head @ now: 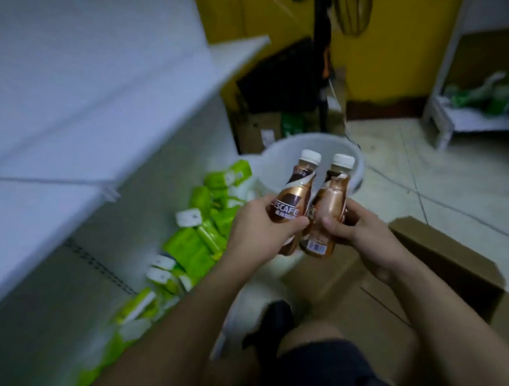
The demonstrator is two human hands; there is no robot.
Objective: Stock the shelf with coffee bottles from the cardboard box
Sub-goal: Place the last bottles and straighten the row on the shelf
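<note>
My left hand [258,231] grips a brown coffee bottle [294,196] with a white cap and a Nescafe label. Beside it, my right hand [358,231] holds a second, copper-coloured coffee bottle [332,203], also white-capped. The two bottles touch, tilted slightly right, in front of me at mid-frame. The open cardboard box [445,259] lies below and to the right of my hands; its inside is hidden. The white shelf [69,161] stretches along the left, its boards bare where I can see them.
Green and white packets [197,243] lie heaped on the bottom shelf level at the left. A white plastic bucket [281,162] stands behind the bottles. Boxes and a dark stand sit by the yellow wall [387,53]. Another white shelf [464,117] with green bags is far right.
</note>
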